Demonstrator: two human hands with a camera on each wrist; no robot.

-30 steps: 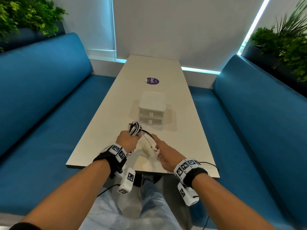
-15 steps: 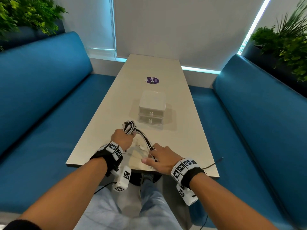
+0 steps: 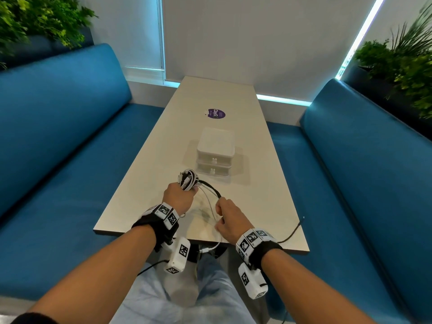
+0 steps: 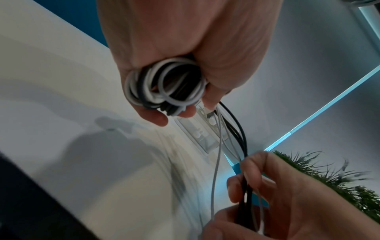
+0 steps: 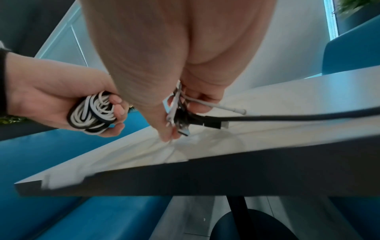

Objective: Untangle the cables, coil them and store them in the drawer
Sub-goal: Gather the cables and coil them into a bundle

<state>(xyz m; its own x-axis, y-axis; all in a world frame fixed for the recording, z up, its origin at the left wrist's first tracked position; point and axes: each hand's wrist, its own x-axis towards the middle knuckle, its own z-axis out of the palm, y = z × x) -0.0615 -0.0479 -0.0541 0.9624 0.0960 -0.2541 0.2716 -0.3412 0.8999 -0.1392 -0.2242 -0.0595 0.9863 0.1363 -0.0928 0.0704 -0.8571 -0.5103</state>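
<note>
Two long blue upholstered benches [image 3: 70,141] flank a narrow pale rectangular table [image 3: 261,174], with leafy green plants [image 3: 406,66] behind the backrests. Near the middle of the table stands a small translucent white plastic two-drawer box [image 3: 215,155], both drawers pushed in, and beyond it lies a round purple sticker [image 3: 216,113].

Just in front of the box, the left hand [image 3: 178,198] is curled round a tight coil of black and white cables [image 3: 188,180], raised a little above the tabletop; the left wrist view shows the loops [image 4: 164,87] packed in the palm with the fingers wrapped under them. From the coil, loose black and white strands [image 3: 214,191] arc across to the right hand [image 3: 230,219], which sits near the table's near edge and pinches them between thumb and fingers. In the right wrist view, several plug ends [image 5: 213,124] stick out below that hand's fingers. One thin black cable tail [image 3: 293,232] runs off over the near right corner of the table, and a white one [image 3: 211,247] hangs below its edge.
</note>
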